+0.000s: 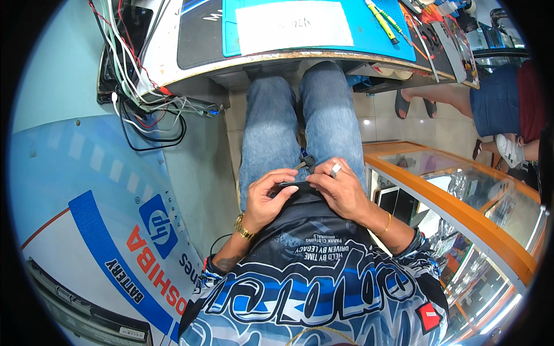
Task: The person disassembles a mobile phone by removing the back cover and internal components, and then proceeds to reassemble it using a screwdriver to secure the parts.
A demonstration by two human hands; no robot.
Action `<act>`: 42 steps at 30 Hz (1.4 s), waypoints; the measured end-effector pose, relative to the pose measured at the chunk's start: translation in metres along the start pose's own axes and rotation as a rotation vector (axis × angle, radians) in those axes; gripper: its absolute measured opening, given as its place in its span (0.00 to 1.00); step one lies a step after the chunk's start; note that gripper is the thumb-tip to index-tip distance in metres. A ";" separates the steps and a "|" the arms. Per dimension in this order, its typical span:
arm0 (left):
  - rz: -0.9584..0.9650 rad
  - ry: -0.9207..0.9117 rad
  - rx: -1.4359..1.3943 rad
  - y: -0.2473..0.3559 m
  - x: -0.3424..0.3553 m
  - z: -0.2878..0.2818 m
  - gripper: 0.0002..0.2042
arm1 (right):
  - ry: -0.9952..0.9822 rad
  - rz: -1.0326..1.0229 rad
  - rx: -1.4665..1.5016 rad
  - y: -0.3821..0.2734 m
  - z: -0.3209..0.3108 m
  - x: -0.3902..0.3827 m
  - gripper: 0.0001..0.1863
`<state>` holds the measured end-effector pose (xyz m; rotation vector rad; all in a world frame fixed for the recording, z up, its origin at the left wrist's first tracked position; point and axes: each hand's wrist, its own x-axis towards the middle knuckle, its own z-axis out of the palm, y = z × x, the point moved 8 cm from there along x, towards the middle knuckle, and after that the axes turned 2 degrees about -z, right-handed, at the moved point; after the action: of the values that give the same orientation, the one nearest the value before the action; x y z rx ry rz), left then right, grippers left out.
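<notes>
I sit with both hands in my lap, over my jeans. My left hand [266,199] and my right hand [340,187] together pinch a thin dark flat object [293,184], held edge-on between the fingertips. What kind of object it is I cannot tell. Just above it a small dark tool with a blue tip [306,160] sticks out by my right fingers. A ring sits on my right hand and a gold watch on my left wrist.
A workbench edge [300,56] runs above my knees, carrying a blue mat [381,43], a white sheet [291,26] and pens [382,20]. Tangled cables [144,95] hang at the left. A glass display case with an orange frame [450,202] stands at my right. Another person's legs [444,95] are at the upper right.
</notes>
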<state>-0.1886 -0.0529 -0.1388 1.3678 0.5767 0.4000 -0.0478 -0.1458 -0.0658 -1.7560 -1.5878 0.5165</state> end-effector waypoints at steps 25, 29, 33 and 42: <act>0.155 -0.106 0.424 0.039 0.019 0.023 0.08 | -0.050 0.166 -0.078 0.021 -0.034 -0.028 0.11; 0.269 -0.140 0.550 0.057 0.023 0.032 0.09 | -0.039 0.169 -0.086 0.020 -0.037 -0.032 0.10; 0.372 -0.164 0.674 0.071 0.029 0.050 0.09 | -0.021 0.121 -0.133 0.015 -0.036 -0.029 0.09; 0.285 -0.173 0.561 0.057 0.030 0.050 0.08 | 0.046 0.279 -0.078 0.031 -0.051 -0.048 0.09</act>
<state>-0.1310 -0.0654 -0.0826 2.0148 0.3596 0.3559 0.0012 -0.2043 -0.0611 -2.0483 -1.3550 0.5469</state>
